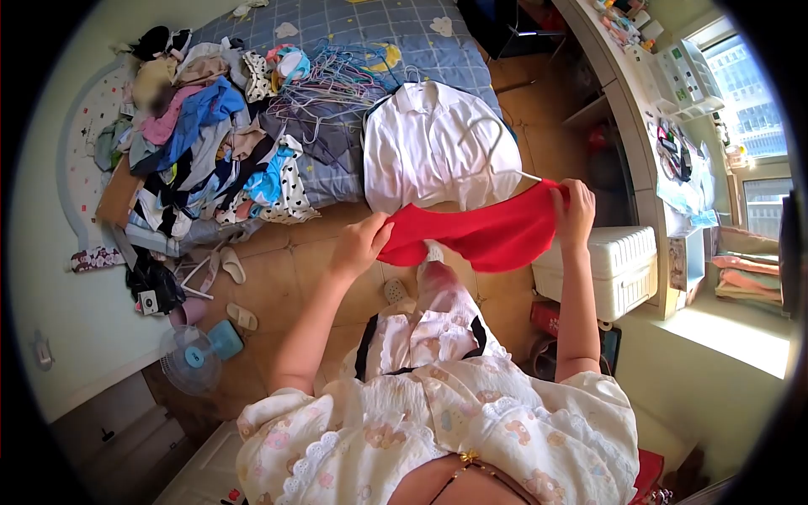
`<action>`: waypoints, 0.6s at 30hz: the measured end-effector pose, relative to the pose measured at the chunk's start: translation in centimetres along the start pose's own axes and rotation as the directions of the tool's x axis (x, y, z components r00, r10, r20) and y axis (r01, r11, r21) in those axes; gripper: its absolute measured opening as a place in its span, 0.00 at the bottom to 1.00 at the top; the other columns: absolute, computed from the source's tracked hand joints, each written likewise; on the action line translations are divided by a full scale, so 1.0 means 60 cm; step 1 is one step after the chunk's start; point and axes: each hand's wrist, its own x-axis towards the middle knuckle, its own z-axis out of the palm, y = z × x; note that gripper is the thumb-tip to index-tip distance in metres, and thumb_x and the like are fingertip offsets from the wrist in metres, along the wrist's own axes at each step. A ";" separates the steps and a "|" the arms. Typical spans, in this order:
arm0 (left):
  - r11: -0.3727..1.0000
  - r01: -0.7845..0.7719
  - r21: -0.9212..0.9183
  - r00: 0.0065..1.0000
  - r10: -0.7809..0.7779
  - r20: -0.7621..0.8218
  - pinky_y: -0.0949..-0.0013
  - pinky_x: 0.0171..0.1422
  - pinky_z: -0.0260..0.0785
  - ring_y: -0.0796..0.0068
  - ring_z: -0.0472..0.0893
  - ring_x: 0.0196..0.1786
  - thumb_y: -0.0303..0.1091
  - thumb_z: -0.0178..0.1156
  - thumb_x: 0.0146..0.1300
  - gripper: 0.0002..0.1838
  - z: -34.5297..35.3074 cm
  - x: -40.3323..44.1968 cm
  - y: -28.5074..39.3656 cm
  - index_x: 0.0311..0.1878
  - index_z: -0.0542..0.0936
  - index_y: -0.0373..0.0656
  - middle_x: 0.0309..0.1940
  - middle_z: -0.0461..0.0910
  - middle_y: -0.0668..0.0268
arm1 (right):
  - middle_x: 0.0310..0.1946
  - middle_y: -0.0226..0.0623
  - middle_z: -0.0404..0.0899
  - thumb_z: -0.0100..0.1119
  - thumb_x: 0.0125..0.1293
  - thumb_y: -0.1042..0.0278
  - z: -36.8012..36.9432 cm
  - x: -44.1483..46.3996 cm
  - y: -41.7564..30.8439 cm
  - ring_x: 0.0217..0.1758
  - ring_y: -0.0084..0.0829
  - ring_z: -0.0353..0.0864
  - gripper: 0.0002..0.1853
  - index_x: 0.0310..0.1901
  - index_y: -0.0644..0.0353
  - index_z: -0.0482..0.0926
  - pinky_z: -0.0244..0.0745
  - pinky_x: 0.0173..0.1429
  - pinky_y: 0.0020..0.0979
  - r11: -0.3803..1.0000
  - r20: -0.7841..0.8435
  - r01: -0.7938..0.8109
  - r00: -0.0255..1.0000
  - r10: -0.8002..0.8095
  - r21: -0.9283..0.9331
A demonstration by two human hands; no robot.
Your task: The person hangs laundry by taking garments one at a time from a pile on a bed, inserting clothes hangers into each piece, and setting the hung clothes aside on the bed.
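A red garment point(471, 231) is stretched between my two hands in front of my body. My left hand point(362, 244) is closed on its left end. At the upper right end, my right hand point(575, 210) grips the cloth. A pale hanger point(497, 156) with its hook up shows behind the garment's top edge; how far it runs inside the cloth is hidden. Beyond it, a white button-up shirt point(421, 126) lies spread on the bed's edge, with a hanger hook at its collar.
A tangle of hangers point(337, 84) lies on the blue bed point(404, 29), beside a large clothes pile point(194, 135). A white suitcase point(602, 269) stands at right. Slippers point(233, 265) and a fan point(192, 358) are on the floor at left.
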 end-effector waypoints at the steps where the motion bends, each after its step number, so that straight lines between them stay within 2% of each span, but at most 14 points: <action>1: 0.999 0.034 0.008 0.999 -0.034 0.014 0.54 0.29 0.69 0.50 0.78 0.27 0.37 0.55 0.66 0.08 0.002 0.014 -0.012 0.36 0.73 0.42 0.24 0.78 0.54 | 0.33 0.38 0.76 0.62 0.59 0.69 0.021 0.012 0.006 0.42 0.41 0.76 0.08 0.36 0.60 0.74 0.67 0.50 0.37 0.999 0.003 -0.032 0.999 0.032 0.006; 5: 0.977 0.214 0.015 0.972 -0.215 0.093 0.53 0.31 0.69 0.48 0.78 0.30 0.40 0.55 0.67 0.12 0.022 0.092 -0.094 0.36 0.73 0.40 0.24 0.78 0.52 | 0.35 0.39 0.76 0.60 0.63 0.64 0.136 0.080 0.053 0.42 0.42 0.75 0.09 0.36 0.59 0.72 0.66 0.46 0.38 0.994 0.059 -0.110 0.992 0.110 0.007; 6: 0.961 0.277 -0.017 0.955 -0.273 0.112 0.53 0.35 0.69 0.45 0.79 0.33 0.41 0.54 0.67 0.13 0.032 0.117 -0.116 0.38 0.74 0.39 0.27 0.79 0.49 | 0.35 0.39 0.76 0.59 0.63 0.63 0.169 0.101 0.069 0.42 0.42 0.75 0.10 0.36 0.59 0.72 0.66 0.46 0.38 0.992 0.087 -0.122 0.989 0.121 0.008; 9: 0.952 0.301 -0.063 0.953 -0.297 0.067 0.52 0.38 0.70 0.44 0.79 0.37 0.41 0.54 0.67 0.13 0.070 0.194 -0.197 0.43 0.75 0.39 0.31 0.79 0.47 | 0.35 0.39 0.76 0.57 0.64 0.59 0.290 0.157 0.133 0.43 0.44 0.74 0.12 0.35 0.59 0.70 0.65 0.45 0.41 0.989 0.160 -0.149 0.976 0.146 0.003; 10: 0.939 0.340 -0.058 0.936 -0.332 0.116 0.51 0.41 0.70 0.43 0.79 0.40 0.40 0.53 0.67 0.14 0.079 0.225 -0.229 0.49 0.75 0.41 0.34 0.80 0.46 | 0.35 0.40 0.76 0.57 0.65 0.59 0.331 0.184 0.151 0.43 0.44 0.75 0.12 0.35 0.58 0.71 0.66 0.45 0.41 0.985 0.202 -0.169 0.966 0.162 0.020; 15: 0.911 0.411 0.044 0.907 -0.413 0.086 0.51 0.41 0.71 0.45 0.80 0.39 0.40 0.53 0.67 0.13 0.153 0.382 -0.416 0.50 0.74 0.46 0.35 0.81 0.48 | 0.35 0.39 0.78 0.58 0.63 0.55 0.565 0.313 0.235 0.44 0.44 0.76 0.14 0.35 0.58 0.73 0.69 0.43 0.44 0.972 0.419 -0.234 0.885 0.201 0.028; 18: 0.866 0.476 0.156 0.869 -0.490 0.070 0.50 0.42 0.71 0.46 0.80 0.39 0.40 0.52 0.66 0.12 0.202 0.455 -0.547 0.48 0.75 0.47 0.35 0.81 0.51 | 0.39 0.39 0.79 0.57 0.64 0.52 0.726 0.369 0.278 0.48 0.44 0.76 0.15 0.38 0.57 0.75 0.69 0.50 0.45 0.964 0.542 -0.264 0.806 0.239 -0.033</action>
